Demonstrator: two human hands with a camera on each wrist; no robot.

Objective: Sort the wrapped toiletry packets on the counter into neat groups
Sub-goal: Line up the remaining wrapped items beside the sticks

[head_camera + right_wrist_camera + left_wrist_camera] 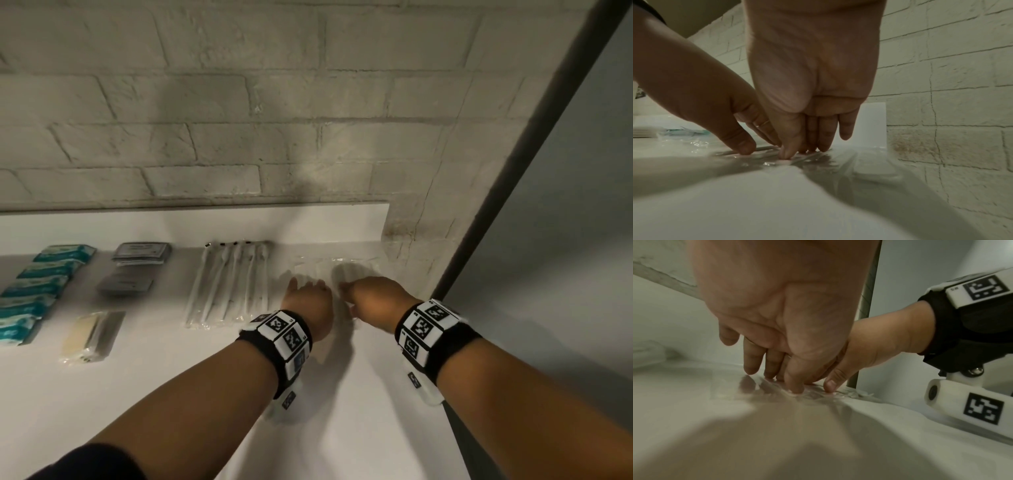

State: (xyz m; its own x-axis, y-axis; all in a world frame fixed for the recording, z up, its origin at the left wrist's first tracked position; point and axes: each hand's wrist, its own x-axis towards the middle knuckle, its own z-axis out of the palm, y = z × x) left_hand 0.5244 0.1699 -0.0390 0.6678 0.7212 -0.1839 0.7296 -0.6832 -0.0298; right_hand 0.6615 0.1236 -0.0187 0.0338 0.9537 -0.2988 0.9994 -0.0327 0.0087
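Observation:
Clear-wrapped flat packets (329, 264) lie on the white counter (342, 428) by the right-hand wall. My left hand (307, 294) and right hand (371, 292) are side by side on them, fingers fairly straight, tips pressing down on the plastic. In the left wrist view my left hand (777, 375) touches the shiny wrap (748, 387) with fingertips and thumb, and the right hand's thumb (832, 384) presses beside it. The right wrist view has my right hand (809, 148) pressing the wrap (840, 160), with the left hand's thumb (744, 147) close by. Neither hand lifts anything.
Left of the hands lies a row of wrapped toothbrushes (227, 284). Further left are two stacks of grey packets (142, 254), a cream packet (89, 337) and a column of teal packets (37, 286). The brick wall (274, 137) backs the counter; a corner wall (411, 253) bounds it on the right.

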